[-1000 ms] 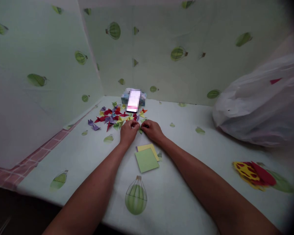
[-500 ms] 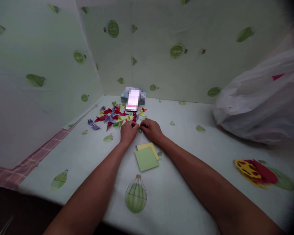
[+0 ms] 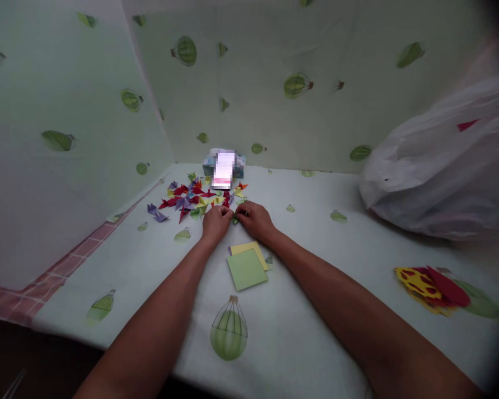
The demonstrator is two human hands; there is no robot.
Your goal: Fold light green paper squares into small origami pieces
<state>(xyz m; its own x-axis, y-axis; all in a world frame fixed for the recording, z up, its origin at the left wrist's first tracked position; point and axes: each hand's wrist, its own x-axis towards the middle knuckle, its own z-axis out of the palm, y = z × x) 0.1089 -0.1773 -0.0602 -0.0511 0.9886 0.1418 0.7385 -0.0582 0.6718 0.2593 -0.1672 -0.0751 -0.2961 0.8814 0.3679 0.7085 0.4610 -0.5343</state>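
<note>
Between my two hands is a small folded piece of green paper (image 3: 235,220), mostly hidden by the fingers. My left hand (image 3: 217,223) is closed in a pinch at its left side. My right hand (image 3: 254,218) pinches it from the right, fingers curled. Closer to me lie square paper sheets: a light green square (image 3: 247,270) on top of a yellow square (image 3: 255,252), with a purple edge peeking out at the left. Beyond my hands spreads a pile of folded paper cranes (image 3: 187,198) in red, purple, yellow, green and orange.
A lit phone (image 3: 223,169), blurred out, leans on a tissue box (image 3: 240,166) at the back. To the right sits a large white plastic bag (image 3: 436,172). Red and yellow paper cut-outs (image 3: 430,289) lie at the right. A balloon-print cloth (image 3: 307,332) covers the surface.
The view has shifted slightly. Both hands keep their pinch on the green paper, with hardly any visible movement.
</note>
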